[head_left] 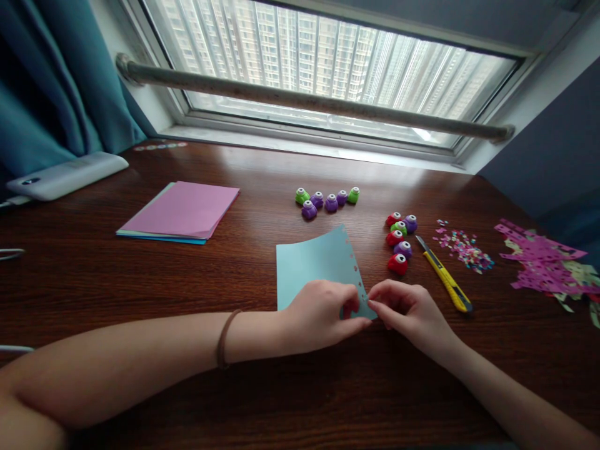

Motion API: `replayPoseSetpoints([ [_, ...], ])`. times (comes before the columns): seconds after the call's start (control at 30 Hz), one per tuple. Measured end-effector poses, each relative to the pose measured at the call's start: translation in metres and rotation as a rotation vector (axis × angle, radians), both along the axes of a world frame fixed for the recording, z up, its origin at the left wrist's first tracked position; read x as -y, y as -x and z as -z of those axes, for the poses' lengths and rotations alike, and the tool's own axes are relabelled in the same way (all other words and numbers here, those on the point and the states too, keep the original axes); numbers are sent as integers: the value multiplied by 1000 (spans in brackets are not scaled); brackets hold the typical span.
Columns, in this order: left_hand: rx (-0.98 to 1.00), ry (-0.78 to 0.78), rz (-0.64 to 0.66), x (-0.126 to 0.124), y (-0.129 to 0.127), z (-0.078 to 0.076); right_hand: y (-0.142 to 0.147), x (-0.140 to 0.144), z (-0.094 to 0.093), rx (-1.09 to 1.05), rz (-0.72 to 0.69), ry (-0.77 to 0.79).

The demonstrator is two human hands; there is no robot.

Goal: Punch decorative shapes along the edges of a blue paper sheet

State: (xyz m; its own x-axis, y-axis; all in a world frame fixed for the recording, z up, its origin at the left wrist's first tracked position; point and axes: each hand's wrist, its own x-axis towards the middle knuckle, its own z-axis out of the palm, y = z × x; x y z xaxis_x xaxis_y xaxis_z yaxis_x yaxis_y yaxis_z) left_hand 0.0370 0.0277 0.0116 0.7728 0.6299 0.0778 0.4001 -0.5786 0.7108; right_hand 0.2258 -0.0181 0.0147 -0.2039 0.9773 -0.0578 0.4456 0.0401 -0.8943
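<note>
A light blue sheet of paper [312, 259] lies on the dark wooden table in front of me, its right edge lined with small punched holes. My left hand [325, 312] grips the sheet near its lower right corner, thumb and fingers closed on it. Right beside it, my right hand [410, 312] pinches at the same edge with thumb and forefinger; whether a tiny scrap is between those fingertips is too small to tell. To the right of the sheet stand several red, purple and green craft punches [397, 264], and close by lies a yellow utility knife [445, 275] with its blade out.
More purple and green punches [331, 203] stand beyond the sheet. A stack of coloured paper [180, 209] lies at the left, a white power bank-like device [70, 175] behind it. Confetti [466, 250] and punched pink paper strips [539, 256] lie at the right. A metal rail [309, 99] crosses the window.
</note>
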Motion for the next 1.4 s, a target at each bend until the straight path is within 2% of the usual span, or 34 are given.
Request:
replayPoseSetpoints([
  [0.1,132,368,-58,-6,-1,-5,6,5,5,86,-3,-212],
  [0.2,214,689,-78,-13,-2,-8,10,8,6,89,-33,-315],
  [0.3,206,904,-98,-18,-3,-8,11,9,5,57,-84,-296],
  [0.43,192,1112,-107,-22,-2,-7,7,8,6,-48,-114,-181],
  [0.57,233,1190,-89,-23,-1,-5,6,7,11,-107,-44,-120],
  [0.73,220,1268,-113,-22,0,-2,9,5,9,-39,-108,-167],
  [0.83,216,1279,-98,-23,0,0,10,5,6,-21,-116,-177],
  [1.0,237,1284,-100,-24,1,2,10,4,8,-73,-43,-105],
  [1.17,238,1285,-116,-23,0,1,9,4,9,-85,-58,-77],
  [1.3,240,1285,-75,-24,1,2,9,5,6,-62,-85,-103],
  [1.4,245,1288,-40,-24,1,3,8,5,4,-29,-123,-186],
])
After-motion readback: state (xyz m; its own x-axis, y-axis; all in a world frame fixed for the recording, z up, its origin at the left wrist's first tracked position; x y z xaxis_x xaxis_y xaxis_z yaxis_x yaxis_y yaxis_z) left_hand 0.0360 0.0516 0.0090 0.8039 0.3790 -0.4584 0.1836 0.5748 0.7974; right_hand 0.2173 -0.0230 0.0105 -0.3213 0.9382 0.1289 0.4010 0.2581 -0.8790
